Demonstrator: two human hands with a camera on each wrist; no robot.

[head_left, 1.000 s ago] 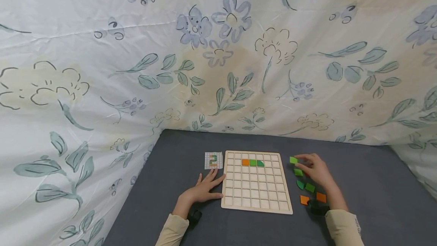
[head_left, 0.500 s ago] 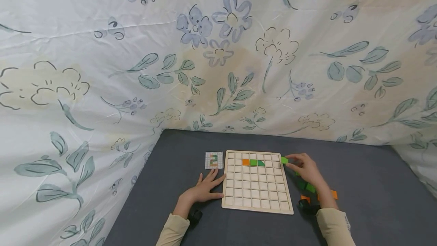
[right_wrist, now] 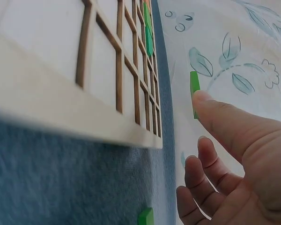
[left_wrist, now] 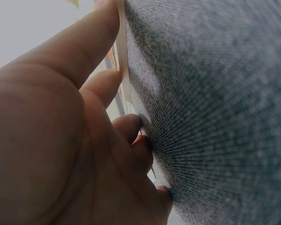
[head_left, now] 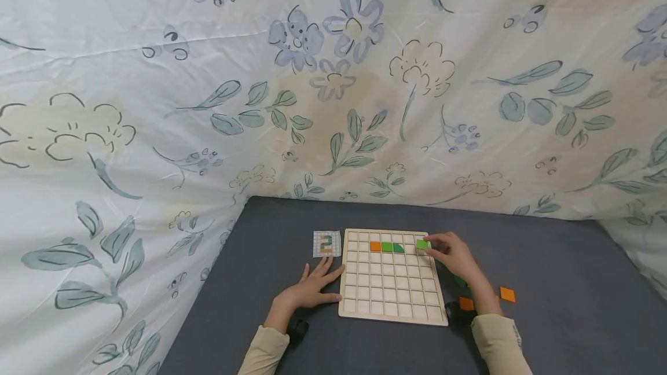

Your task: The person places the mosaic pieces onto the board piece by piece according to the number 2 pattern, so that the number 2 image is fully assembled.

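Note:
My right hand (head_left: 455, 256) pinches a light green square tile (head_left: 422, 245) between thumb and fingertips, over the upper right cells of the wooden grid board (head_left: 393, 321). In the right wrist view the same tile shows edge-on, raised above the board. An orange square (head_left: 375, 246), a light green square (head_left: 387, 247) and a dark green curved-edge tile (head_left: 398, 248) sit side by side in the board's second row. Spread fingers of my left hand (head_left: 307, 291) rest at the board's left edge; the left wrist view shows thumb and fingertips against the rim.
A small paper card (head_left: 326, 244) with a gridded figure like a 2 lies left of the board. Loose tiles lie to the right, including an orange square (head_left: 507, 294) and another orange square (head_left: 466, 304), partly hidden by the right arm. A floral cloth (head_left: 333, 74) hangs behind the dark table.
My right hand has carried the light green tile leftward, from beside the board to over its right-hand cells. The left hand has stayed at the board's edge.

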